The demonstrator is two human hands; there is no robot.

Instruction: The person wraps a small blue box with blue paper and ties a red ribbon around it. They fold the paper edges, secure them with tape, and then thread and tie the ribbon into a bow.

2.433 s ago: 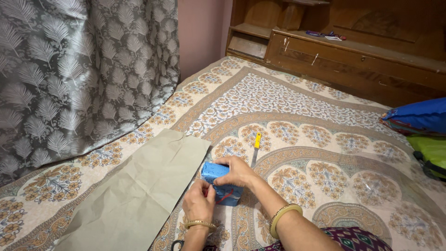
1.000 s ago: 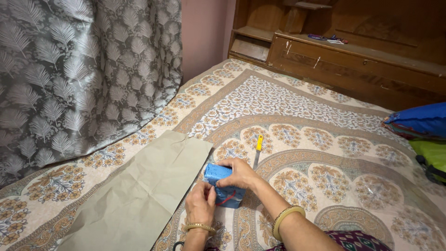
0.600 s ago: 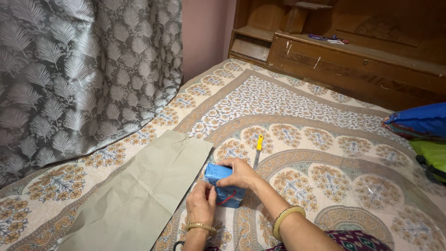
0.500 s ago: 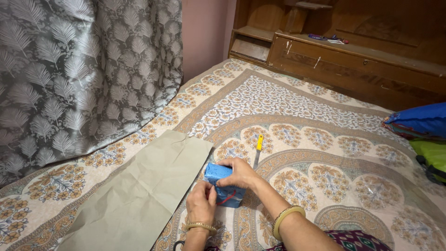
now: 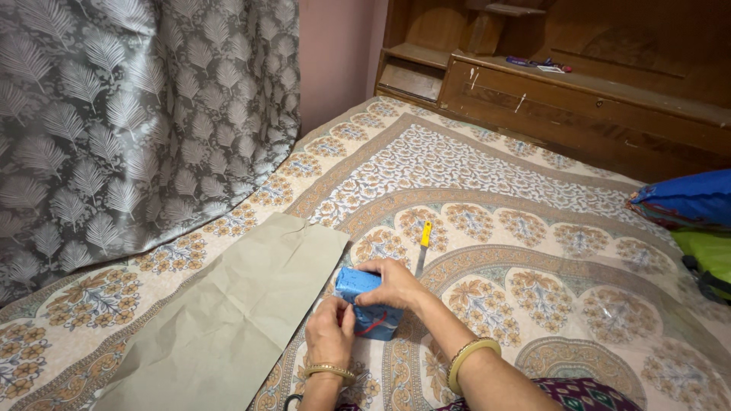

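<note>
1. Nearest the camera, the left hand (image 5: 329, 332) has its fingertips pinched together at the near face of a small blue wrapped parcel (image 5: 364, 301), right where a thin red ribbon (image 5: 370, 325) crosses the wrapping. It looks to be nipping the ribbon, though the strand under the fingers is too small to tell for sure.

2. The right hand (image 5: 393, 283) lies curled over the parcel's top and right side, fingers pressed down on it, holding it against the bed (image 5: 487, 183).

3. The parcel sits directly between the two hands, touching both: just ahead of the left, under the right. Its long axis runs from near right to far left, so the far left end sticks out uncovered. Both hands are on it; the right covers more of it.

4. The parcel is a box shape in crinkled bright blue paper, with creases on its top.

5. Just to the left lies a long sheet of plain brown paper (image 5: 228, 312), its right edge close to the parcel.

6. Just beyond the right hand lies a yellow-handled cutter (image 5: 422, 240), pointing away up the bed.

7. Farther off stand a grey leaf-patterned curtain (image 5: 129, 122) at left, a dark wooden headboard (image 5: 579, 99), and a blue cushion (image 5: 685, 199) at right.
</note>
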